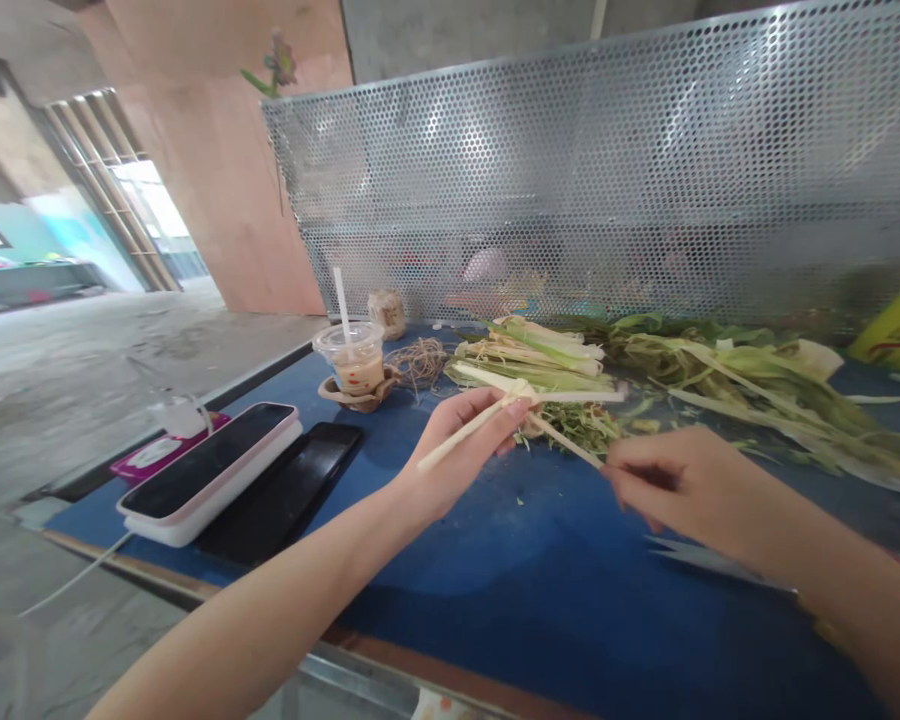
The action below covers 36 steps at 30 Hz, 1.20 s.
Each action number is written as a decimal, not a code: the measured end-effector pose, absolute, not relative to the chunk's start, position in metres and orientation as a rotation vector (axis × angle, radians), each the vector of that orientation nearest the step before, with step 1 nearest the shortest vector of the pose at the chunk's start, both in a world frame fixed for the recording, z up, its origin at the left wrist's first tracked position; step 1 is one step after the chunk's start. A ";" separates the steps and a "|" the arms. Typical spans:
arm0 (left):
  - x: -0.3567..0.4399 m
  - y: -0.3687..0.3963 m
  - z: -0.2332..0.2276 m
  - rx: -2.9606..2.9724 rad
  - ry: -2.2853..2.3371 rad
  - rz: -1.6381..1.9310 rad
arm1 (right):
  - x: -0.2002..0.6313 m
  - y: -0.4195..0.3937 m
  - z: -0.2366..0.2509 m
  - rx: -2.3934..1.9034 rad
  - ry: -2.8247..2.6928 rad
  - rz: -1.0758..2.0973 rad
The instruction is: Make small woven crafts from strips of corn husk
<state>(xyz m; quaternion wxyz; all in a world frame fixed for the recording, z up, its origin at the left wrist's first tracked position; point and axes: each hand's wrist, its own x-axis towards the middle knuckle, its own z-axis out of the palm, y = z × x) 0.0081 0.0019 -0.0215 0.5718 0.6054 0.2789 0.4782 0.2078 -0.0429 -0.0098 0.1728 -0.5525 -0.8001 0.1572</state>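
Observation:
My left hand (469, 430) is closed in a pinch on a small crossing of pale plant-leaf strips (525, 390), whose ends stick out in several directions. One end lies along my left palm toward the wrist. My right hand (675, 475) is closed on the tip of a thin strip (570, 443) that runs taut down to the right from the crossing. Green leaf scraps (581, 422) lie behind the strips. A pair of scissors (720, 563) rests on the table, partly hidden under my right forearm.
On the blue table (525, 590) stand a lidded drink cup (350, 365) and a tangle of brown string (422, 362). Stacked leaf stalks (532, 352) and long leaves (750, 375) lie behind. Phones (214, 465) (289, 495) lie left. A perforated metal panel (592, 170) rises behind.

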 end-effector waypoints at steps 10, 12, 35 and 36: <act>0.008 -0.012 -0.018 1.822 0.784 0.837 | 0.212 -0.046 0.001 -1.418 -1.865 0.135; 0.010 -0.015 -0.019 1.919 0.767 0.805 | 0.205 -0.045 -0.001 -1.430 -1.902 0.304; 0.019 -0.019 -0.022 1.800 0.848 0.772 | 0.195 -0.039 -0.011 -1.130 -1.830 1.135; 0.017 -0.018 -0.022 1.794 0.872 0.802 | 0.197 -0.040 -0.010 -1.151 -1.891 1.144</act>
